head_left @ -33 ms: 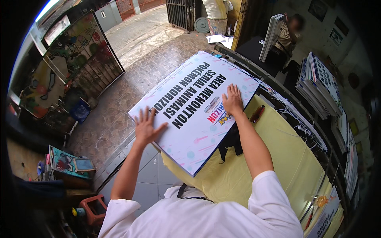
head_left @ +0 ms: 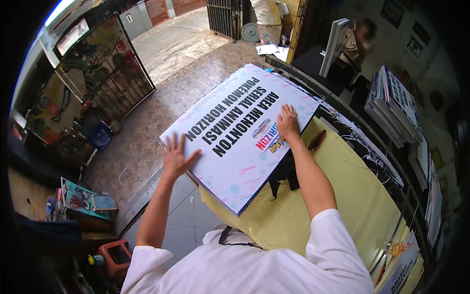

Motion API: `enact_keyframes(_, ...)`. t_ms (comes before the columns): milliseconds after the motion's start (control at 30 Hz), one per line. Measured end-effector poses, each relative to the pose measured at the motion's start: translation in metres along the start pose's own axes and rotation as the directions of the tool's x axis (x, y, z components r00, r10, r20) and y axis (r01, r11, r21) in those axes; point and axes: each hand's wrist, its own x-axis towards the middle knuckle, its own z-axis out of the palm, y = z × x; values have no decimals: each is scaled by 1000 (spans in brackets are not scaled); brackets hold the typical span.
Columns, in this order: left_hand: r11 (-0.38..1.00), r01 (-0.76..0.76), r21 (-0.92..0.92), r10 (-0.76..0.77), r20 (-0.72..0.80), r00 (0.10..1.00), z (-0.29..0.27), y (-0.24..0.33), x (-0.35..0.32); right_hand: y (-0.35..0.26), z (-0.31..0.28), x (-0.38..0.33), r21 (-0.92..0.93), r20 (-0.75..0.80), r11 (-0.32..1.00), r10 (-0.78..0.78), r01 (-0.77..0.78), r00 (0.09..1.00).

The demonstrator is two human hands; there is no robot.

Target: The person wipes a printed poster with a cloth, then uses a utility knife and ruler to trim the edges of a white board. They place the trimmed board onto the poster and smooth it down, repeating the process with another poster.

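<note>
- Left hand (head_left: 176, 156): fingers spread wide, palm down near the left corner of a white printed board (head_left: 242, 132).
- Right hand (head_left: 288, 123): fingers close together, laid flat near the board's right edge.
- The board lies face up beneath both hands, dark lettering between the fingers.
- Just right of the right fingers, a slim dark-red object (head_left: 317, 140) rests on yellow sheeting (head_left: 352, 181).
- Farther right, stacked boards (head_left: 391, 105).
- Beyond the right fingers, another person (head_left: 350, 46).
- Farthest, past both hands' fingertips, a dark barred gate (head_left: 223, 17).

We take it for sign workshop: printed board (head_left: 223, 171) on yellow tabletop (head_left: 355, 196), stacked panels (head_left: 395, 105), open gate (head_left: 120, 68), tiled floor (head_left: 144, 125).
</note>
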Motion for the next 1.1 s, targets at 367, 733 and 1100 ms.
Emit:
enact_keyframes(367,779,319,-540,-438,-105,893,82,-43,-153,-12,-81,-256,458,-460,886,173,66,871)
enact_keyframes(733,537,459,-707,-549,119,827,142,-3,-245,28,-133,-487,248,-282,953,245,-177,927)
enact_keyframes(1100,889,-153,-431,-106,-519,848,55,122,-211,52,-127,-514,255,-247,951,241,-177,939)
